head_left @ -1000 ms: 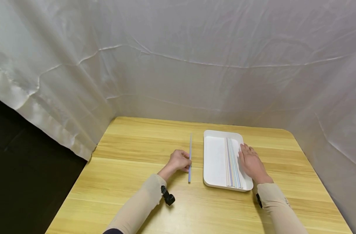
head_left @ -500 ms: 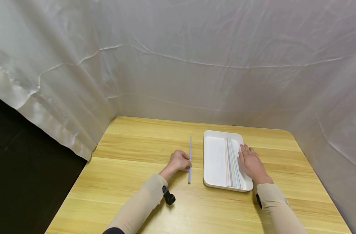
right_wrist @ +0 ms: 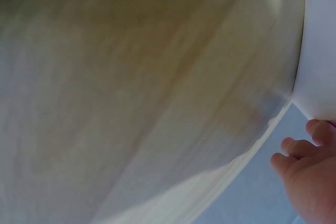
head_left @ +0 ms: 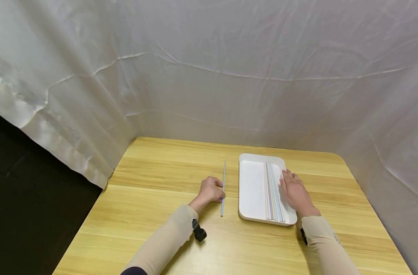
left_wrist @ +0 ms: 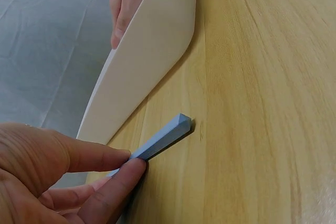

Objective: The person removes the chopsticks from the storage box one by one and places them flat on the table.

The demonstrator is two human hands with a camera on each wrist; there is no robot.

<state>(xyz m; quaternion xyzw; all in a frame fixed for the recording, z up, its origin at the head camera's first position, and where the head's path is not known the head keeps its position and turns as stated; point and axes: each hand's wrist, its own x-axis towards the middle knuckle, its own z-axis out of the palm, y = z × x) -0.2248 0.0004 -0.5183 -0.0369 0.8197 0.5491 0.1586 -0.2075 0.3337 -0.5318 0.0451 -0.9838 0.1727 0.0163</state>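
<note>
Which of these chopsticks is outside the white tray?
The blue chopstick pinched by the left hand; the other chopsticks all lie inside the tray.

The work surface was a wood-grain table (head_left: 167, 160) with rounded far corners. Pale, creased fabric sheeting (head_left: 209, 95) hung behind the far edge and along both sides. A dark area (head_left: 30, 198) lay left of the table, below the sheeting's hem. Soft light reflected from the near surface.

Your left hand (head_left: 210, 191) holds one chopstick (left_wrist: 161, 139) left of the tray (head_left: 251, 187), contact with the table (head_left: 160, 172) unclear. Your right hand (head_left: 296, 193) is at the tray's right wall; further chopsticks (head_left: 269, 191) lie inside, right of centre. Curtain (head_left: 209, 95) behind.
</note>
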